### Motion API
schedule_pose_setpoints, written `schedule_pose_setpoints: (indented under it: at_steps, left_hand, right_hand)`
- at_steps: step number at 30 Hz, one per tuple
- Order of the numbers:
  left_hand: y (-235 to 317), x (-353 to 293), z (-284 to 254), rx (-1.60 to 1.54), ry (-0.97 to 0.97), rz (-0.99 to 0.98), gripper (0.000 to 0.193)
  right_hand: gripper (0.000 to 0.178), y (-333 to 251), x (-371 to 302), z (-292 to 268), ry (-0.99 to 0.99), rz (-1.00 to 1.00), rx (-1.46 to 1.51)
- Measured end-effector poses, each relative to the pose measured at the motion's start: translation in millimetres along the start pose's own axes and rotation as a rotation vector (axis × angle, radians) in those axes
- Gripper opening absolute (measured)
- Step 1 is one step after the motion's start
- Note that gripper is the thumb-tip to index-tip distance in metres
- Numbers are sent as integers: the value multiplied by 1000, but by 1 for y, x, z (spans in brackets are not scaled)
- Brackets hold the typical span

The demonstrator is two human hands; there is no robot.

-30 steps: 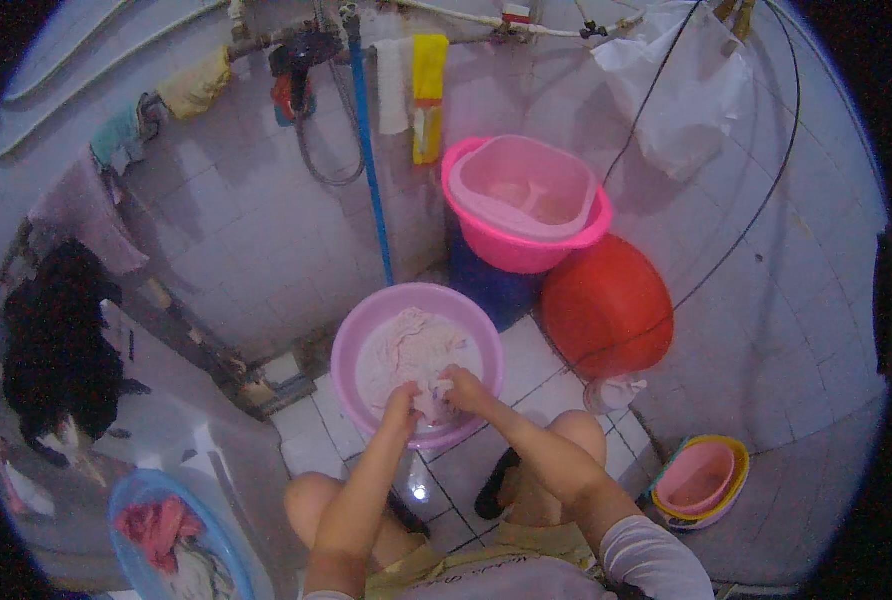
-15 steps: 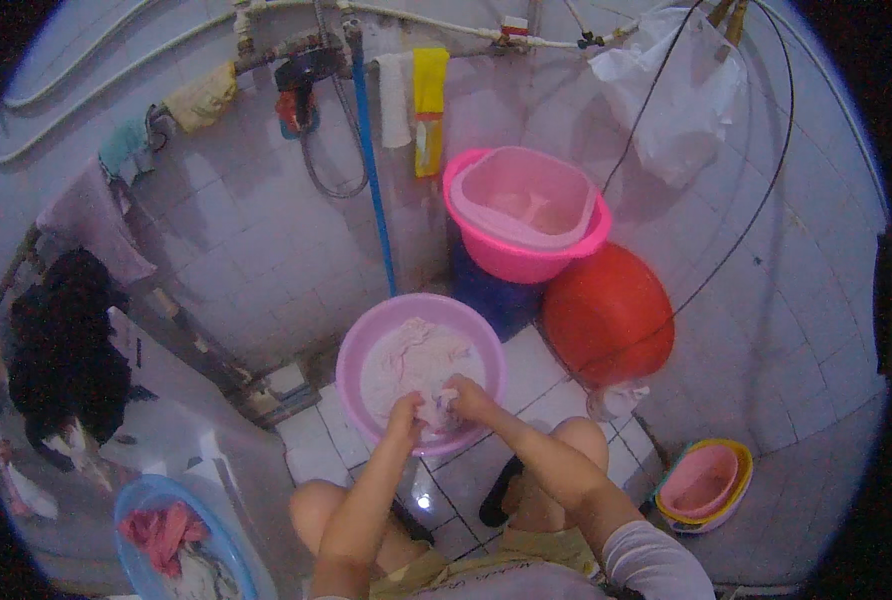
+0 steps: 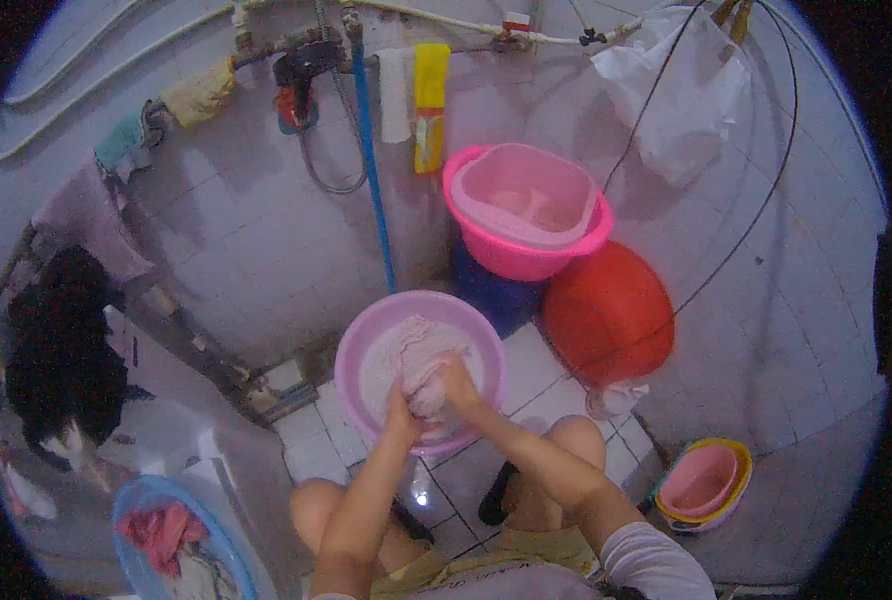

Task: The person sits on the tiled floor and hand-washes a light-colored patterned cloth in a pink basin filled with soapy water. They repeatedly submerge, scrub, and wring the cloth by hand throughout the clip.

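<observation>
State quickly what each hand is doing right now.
Left hand: closed on the pale wet cloth in the round pink plastic basin.
Right hand: closed on the same cloth.

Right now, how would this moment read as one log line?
left hand: gripping pale cloth | right hand: gripping same cloth | cloth: inside pink basin | basin: on tiled floor

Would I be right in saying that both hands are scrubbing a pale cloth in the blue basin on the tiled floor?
Not quite: the basin is pink-lilac, not blue. The head view shows the left hand and the right hand gripping the pale cloth inside it on the tiled floor. The blue basin sits lower left, holding other laundry.
</observation>
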State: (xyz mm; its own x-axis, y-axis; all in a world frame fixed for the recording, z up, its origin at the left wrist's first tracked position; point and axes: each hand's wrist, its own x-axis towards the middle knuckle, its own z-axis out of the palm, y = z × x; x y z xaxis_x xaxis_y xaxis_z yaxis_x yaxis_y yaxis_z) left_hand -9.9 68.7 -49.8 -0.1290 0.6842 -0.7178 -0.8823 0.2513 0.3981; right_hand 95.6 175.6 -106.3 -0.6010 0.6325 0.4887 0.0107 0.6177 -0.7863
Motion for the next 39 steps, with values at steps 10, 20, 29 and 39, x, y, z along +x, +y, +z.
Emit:
schedule_pose_setpoints:
  at_steps: [10,20,29,39]
  left_hand:
    - [-10,65,-47,-365,-283,164,38]
    - [-16,81,-58,27,-105,314,41]
    - [-2,1,5,301,44,343,61]
    - [-15,14,-12,299,-45,283,73]
  right_hand:
    - [34,-145,23,26,-2,179,-107]
    - [38,-45,17,20,159,424,-300]
    - [41,-33,-8,-36,-326,449,-414]
    - [45,-37,-15,-36,-541,552,-400]
